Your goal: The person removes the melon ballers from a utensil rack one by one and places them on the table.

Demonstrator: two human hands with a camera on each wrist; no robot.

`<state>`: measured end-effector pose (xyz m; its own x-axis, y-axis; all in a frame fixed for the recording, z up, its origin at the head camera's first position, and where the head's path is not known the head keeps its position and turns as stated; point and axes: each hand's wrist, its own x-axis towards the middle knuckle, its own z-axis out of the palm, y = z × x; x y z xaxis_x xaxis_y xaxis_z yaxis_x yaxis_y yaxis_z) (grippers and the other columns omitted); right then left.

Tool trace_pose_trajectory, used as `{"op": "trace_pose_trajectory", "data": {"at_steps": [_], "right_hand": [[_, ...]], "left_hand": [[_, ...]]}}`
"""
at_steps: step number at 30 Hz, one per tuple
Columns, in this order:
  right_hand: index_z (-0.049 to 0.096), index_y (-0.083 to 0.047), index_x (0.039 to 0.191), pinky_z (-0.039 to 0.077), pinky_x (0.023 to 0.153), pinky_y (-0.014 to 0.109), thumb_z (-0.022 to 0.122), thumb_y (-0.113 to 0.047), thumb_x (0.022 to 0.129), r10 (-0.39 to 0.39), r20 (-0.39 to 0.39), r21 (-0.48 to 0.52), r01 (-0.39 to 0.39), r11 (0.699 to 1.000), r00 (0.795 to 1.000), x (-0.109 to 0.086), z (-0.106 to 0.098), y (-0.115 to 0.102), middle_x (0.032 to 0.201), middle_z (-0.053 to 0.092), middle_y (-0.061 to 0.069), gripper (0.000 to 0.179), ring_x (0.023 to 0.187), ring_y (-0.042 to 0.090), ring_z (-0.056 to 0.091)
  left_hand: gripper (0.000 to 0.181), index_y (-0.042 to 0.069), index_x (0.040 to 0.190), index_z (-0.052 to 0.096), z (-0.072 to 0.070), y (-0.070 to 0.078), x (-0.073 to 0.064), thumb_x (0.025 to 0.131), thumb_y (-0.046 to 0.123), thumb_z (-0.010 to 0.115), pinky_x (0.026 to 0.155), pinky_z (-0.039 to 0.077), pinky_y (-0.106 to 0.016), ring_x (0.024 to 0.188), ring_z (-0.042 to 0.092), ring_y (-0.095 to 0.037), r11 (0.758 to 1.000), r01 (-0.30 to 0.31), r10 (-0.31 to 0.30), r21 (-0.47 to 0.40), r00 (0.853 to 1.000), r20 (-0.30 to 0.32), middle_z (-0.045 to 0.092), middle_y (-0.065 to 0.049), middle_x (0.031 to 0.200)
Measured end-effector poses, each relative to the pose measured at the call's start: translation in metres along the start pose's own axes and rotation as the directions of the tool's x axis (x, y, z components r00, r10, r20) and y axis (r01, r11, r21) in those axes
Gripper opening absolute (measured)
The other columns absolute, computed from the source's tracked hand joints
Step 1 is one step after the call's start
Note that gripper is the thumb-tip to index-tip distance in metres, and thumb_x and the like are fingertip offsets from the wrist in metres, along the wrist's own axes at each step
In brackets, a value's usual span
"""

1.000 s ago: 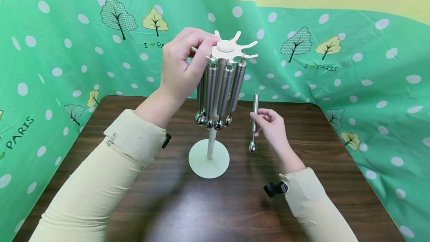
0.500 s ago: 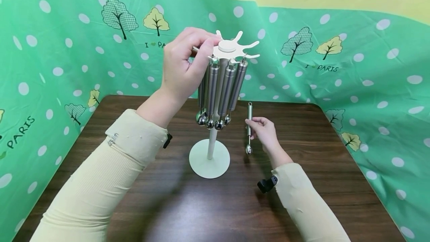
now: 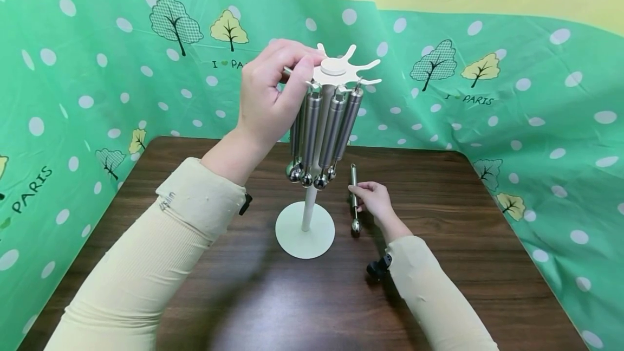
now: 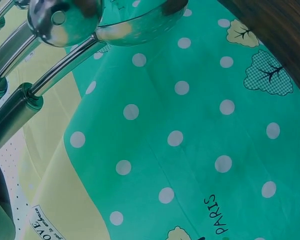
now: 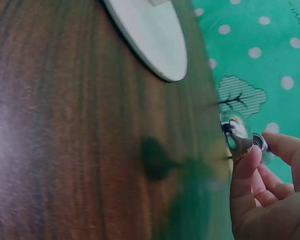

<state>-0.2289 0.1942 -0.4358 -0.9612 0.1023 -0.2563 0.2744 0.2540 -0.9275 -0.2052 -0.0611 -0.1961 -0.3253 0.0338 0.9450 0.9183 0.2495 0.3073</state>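
In my right hand (image 3: 375, 199) I pinch a small metal spoon (image 3: 353, 176) by its handle between thumb and fingers, right of centre in the head view, bowl end lowest, with the table (image 3: 414, 297) behind it. My left hand (image 3: 273, 85), upper centre, grips a prong at the top of the white stand (image 3: 305, 242), whose round base sits left of the spoon, apart from it. Metal utensils (image 3: 333, 129) hang from the stand and partly hide its pole. The green dotted cloth (image 3: 390, 123) behind reads "I PARIS" at upper right and "PARIS" at far left; another line at upper left shows only "I PA" before my left hand covers it. In the left wrist view, a label (image 4: 46, 222) at lower left shows "OVE" and "embrace". Grey print on my left sleeve (image 3: 122, 264) is too small to read.
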Motion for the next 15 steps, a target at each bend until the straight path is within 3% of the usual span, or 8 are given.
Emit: {"op": "trace_pose_trajectory", "data": {"at_steps": [9, 15], "right_hand": [[0.059, 0.005, 0.121, 0.049, 0.049, 0.017, 0.067, -0.023, 0.093, 0.057, 0.004, -0.049, -0.056, 0.997, 0.998, 0.003, 0.008, 0.015, 0.074, 0.059, -0.001, 0.04, 0.054, 0.005, 0.053], [0.063, 0.004, 0.117, 0.05, 0.048, 0.018, 0.069, -0.025, 0.092, 0.04, -0.008, -0.106, -0.041, 0.993, 0.999, 0.005, 0.014, 0.018, 0.073, 0.06, 0.0, 0.039, 0.05, 0.004, 0.053]], "left_hand": [[0.028, -0.002, 0.091, 0.075, 0.001, 0.0, -0.001, 0.093, 0.012, 0.05, 0.067, 0.053, -0.021, 0.093, 0.067, -0.022, 1.0, 0.004, -0.004, -0.007, 1.0, -0.001, 0.074, -0.016, 0.094], [0.029, -0.002, 0.09, 0.075, 0.001, 0.0, -0.001, 0.093, 0.012, 0.05, 0.067, 0.053, -0.021, 0.094, 0.067, -0.021, 1.0, 0.008, -0.008, -0.017, 1.0, -0.004, 0.073, -0.016, 0.094]]}}
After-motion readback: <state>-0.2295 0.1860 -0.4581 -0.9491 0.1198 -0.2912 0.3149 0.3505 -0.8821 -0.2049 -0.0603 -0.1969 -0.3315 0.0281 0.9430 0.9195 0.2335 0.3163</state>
